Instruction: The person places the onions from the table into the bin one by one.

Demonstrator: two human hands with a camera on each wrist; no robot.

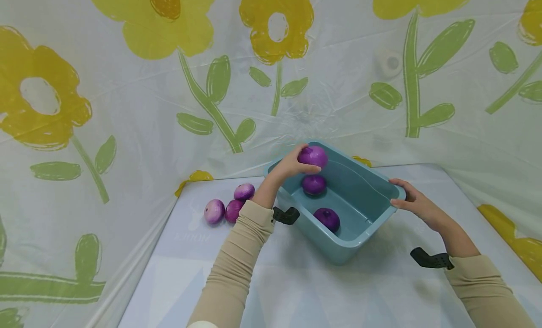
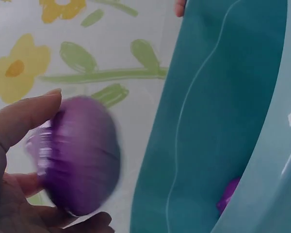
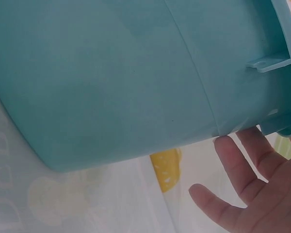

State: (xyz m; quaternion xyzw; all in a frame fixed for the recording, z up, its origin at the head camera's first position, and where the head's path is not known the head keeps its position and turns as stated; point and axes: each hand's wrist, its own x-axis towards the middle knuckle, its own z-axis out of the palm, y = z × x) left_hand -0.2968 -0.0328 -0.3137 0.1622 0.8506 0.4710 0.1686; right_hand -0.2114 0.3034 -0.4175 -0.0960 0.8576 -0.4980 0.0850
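Observation:
My left hand (image 1: 290,165) holds a purple onion (image 1: 314,157) between thumb and fingers, above the far left part of a blue-green plastic bin (image 1: 323,241). In the left wrist view the held onion (image 2: 85,155) is blurred, with the fingers around it. Two darker purple onions lie inside the bin, one (image 1: 314,184) beneath the held one and one (image 1: 327,219) nearer the front. At the right end, my right hand (image 1: 419,204) grips the bin's rim, thumb on top. Its other fingers (image 3: 233,160) show spread below the rim in the right wrist view.
Left of the bin, a group of purple onions lies on the pale table: a lighter one (image 1: 214,211), one behind (image 1: 244,191), and one (image 1: 234,210) partly hidden by my left arm. A flower-printed curtain (image 1: 330,83) hangs behind the table (image 1: 178,281).

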